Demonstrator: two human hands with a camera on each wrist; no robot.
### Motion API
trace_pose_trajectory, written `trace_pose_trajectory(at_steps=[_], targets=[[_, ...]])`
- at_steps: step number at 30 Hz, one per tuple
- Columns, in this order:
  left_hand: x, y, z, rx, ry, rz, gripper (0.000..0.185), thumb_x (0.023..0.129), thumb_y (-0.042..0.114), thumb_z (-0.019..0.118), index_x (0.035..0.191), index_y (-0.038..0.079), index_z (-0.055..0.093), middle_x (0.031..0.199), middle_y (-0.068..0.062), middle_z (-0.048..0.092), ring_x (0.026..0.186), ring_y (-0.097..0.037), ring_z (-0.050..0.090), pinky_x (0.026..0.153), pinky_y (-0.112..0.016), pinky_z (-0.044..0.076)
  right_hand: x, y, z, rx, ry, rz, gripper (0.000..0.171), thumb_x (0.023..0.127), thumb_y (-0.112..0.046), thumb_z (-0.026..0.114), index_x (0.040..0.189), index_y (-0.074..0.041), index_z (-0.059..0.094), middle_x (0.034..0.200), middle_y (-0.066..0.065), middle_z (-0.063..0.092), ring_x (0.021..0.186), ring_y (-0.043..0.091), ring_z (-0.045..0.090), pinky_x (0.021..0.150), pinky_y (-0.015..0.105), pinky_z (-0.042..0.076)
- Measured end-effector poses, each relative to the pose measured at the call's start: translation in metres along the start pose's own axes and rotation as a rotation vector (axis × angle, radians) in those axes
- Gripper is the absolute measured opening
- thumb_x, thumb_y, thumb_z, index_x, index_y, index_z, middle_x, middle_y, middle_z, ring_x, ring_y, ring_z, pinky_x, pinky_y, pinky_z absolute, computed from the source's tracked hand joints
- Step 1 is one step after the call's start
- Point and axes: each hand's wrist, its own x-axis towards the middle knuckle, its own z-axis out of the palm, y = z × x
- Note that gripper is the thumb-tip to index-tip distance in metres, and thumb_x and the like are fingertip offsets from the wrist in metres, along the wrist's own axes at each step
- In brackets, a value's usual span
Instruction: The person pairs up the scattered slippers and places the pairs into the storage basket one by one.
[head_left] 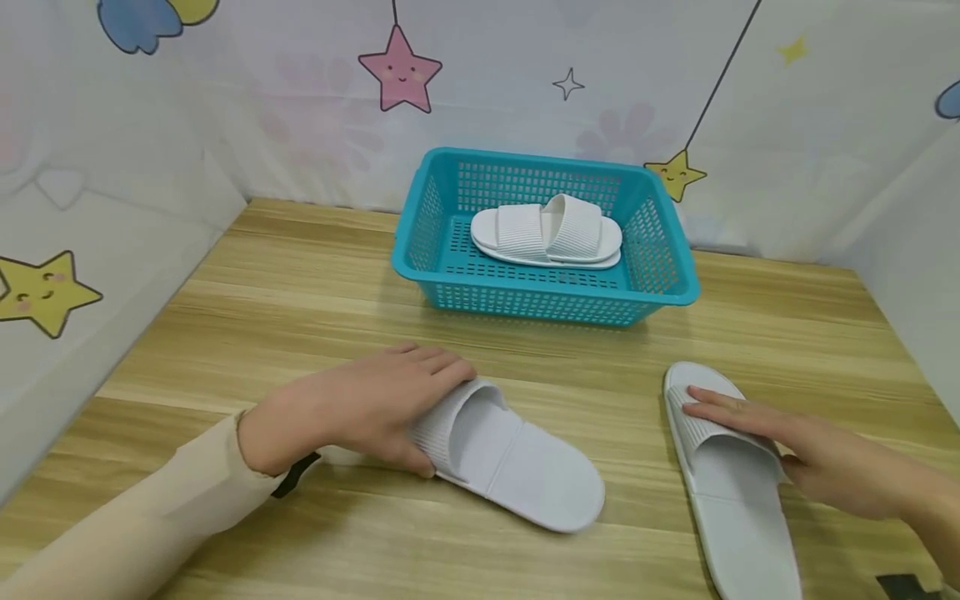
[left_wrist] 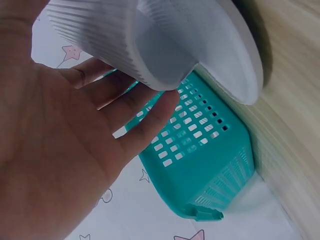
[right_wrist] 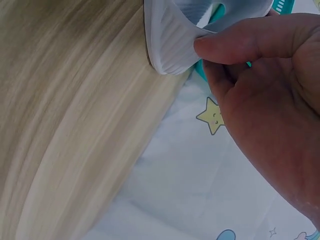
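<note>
On the table lie two white slide slippers with ribbed straps. My left hand [head_left: 375,404] holds the left slipper [head_left: 540,483] across its strap, thumb at the near side and fingers over the far side. In the left wrist view, the fingers [left_wrist: 142,117] bend along the ribbed strap [left_wrist: 95,30]. My right hand [head_left: 832,454] spans the strap of the right slipper [head_left: 738,525], fingers over its left part and thumb by the right edge. The right wrist view shows the thumb [right_wrist: 235,42] against the strap's side [right_wrist: 177,47].
Behind the slippers stands a turquoise perforated basket [head_left: 540,304] holding another pair of white slippers [head_left: 517,229]. A white cloth wall [head_left: 510,75] printed with stars encloses the back and sides of the wood-grain table [head_left: 315,300].
</note>
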Motion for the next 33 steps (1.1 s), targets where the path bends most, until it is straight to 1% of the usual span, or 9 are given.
trace_pose_trajectory(at_steps=[4, 10, 14, 16, 18, 21, 22, 28, 33], targets=[[-0.003, -0.001, 0.000, -0.004, 0.016, -0.016, 0.091, 0.078, 0.049, 0.093, 0.146, 0.008, 0.048, 0.143, -0.009, 0.058, 0.135, -0.031, 0.055, 0.117, -0.056, 0.041, 0.000, -0.003, 0.000, -0.026, 0.005, 0.006, 0.125, 0.054, 0.040, 0.050, 0.165, -0.017, 0.040, 0.173, -0.003, 0.033, 0.155, -0.011, 0.019, 0.109, 0.000, 0.021], [-0.005, -0.004, 0.000, 0.008, 0.023, -0.041, 0.095, 0.077, 0.057, 0.091, 0.147, 0.009, 0.049, 0.144, -0.008, 0.057, 0.131, -0.031, 0.055, 0.115, -0.054, 0.043, -0.002, -0.008, 0.004, -0.079, 0.003, 0.022, 0.129, 0.054, 0.035, 0.071, 0.166, -0.018, 0.037, 0.174, -0.008, 0.029, 0.153, -0.015, 0.015, 0.109, -0.001, 0.019], [-0.005, -0.006, 0.002, 0.013, 0.035, -0.047, 0.095, 0.078, 0.060, 0.090, 0.147, 0.008, 0.049, 0.144, -0.009, 0.058, 0.128, -0.030, 0.057, 0.112, -0.052, 0.046, -0.005, -0.011, 0.008, -0.164, 0.029, 0.001, 0.128, 0.055, 0.023, 0.088, 0.166, -0.016, 0.037, 0.174, -0.013, 0.026, 0.154, -0.014, 0.012, 0.109, -0.001, 0.018], [-0.006, -0.006, 0.002, 0.007, 0.035, -0.060, 0.096, 0.078, 0.060, 0.089, 0.148, 0.009, 0.048, 0.142, -0.008, 0.058, 0.125, -0.028, 0.057, 0.110, -0.049, 0.047, -0.005, -0.014, 0.009, -0.232, 0.023, 0.037, 0.127, 0.058, 0.011, 0.094, 0.167, -0.019, 0.037, 0.174, -0.014, 0.026, 0.157, 0.002, 0.024, 0.110, 0.010, 0.036], [-0.006, -0.007, 0.003, 0.003, 0.039, -0.065, 0.096, 0.078, 0.060, 0.089, 0.148, 0.008, 0.048, 0.141, -0.007, 0.058, 0.122, -0.026, 0.057, 0.107, -0.047, 0.049, -0.004, -0.019, 0.011, -0.278, 0.002, 0.107, 0.126, 0.060, 0.001, 0.097, 0.167, -0.025, 0.036, 0.172, -0.012, 0.030, 0.153, 0.021, 0.039, 0.104, 0.026, 0.052], [-0.006, -0.008, 0.003, -0.007, 0.042, -0.071, 0.096, 0.078, 0.058, 0.090, 0.148, 0.008, 0.047, 0.140, -0.006, 0.058, 0.121, -0.025, 0.056, 0.104, -0.046, 0.050, -0.002, -0.026, 0.012, -0.310, -0.038, 0.187, 0.124, 0.063, -0.003, 0.097, 0.168, -0.028, 0.035, 0.168, -0.002, 0.038, 0.135, 0.042, 0.054, 0.088, 0.053, 0.058], [-0.006, -0.008, 0.003, -0.009, 0.043, -0.071, 0.096, 0.078, 0.058, 0.089, 0.149, 0.008, 0.047, 0.140, -0.006, 0.058, 0.121, -0.025, 0.056, 0.104, -0.046, 0.051, -0.001, -0.027, 0.012, -0.308, -0.040, 0.193, 0.123, 0.064, -0.003, 0.098, 0.167, -0.027, 0.035, 0.166, 0.002, 0.041, 0.133, 0.043, 0.054, 0.087, 0.053, 0.058], [-0.007, -0.009, 0.003, -0.015, 0.044, -0.073, 0.096, 0.079, 0.058, 0.089, 0.148, 0.008, 0.047, 0.139, -0.006, 0.058, 0.121, -0.025, 0.056, 0.104, -0.047, 0.051, -0.004, -0.027, 0.012, -0.392, 0.001, 0.161, 0.120, 0.059, -0.011, 0.102, 0.163, -0.024, 0.043, 0.155, 0.003, 0.051, 0.128, 0.033, 0.056, 0.085, 0.043, 0.061], [-0.007, -0.010, 0.004, -0.014, 0.049, -0.072, 0.096, 0.079, 0.059, 0.089, 0.149, 0.007, 0.047, 0.139, -0.006, 0.058, 0.121, -0.024, 0.056, 0.104, -0.046, 0.050, -0.005, -0.030, 0.011, -0.422, 0.051, 0.151, 0.109, 0.058, -0.037, 0.103, 0.154, -0.025, 0.054, 0.139, -0.003, 0.060, 0.118, 0.024, 0.059, 0.080, 0.040, 0.059]])
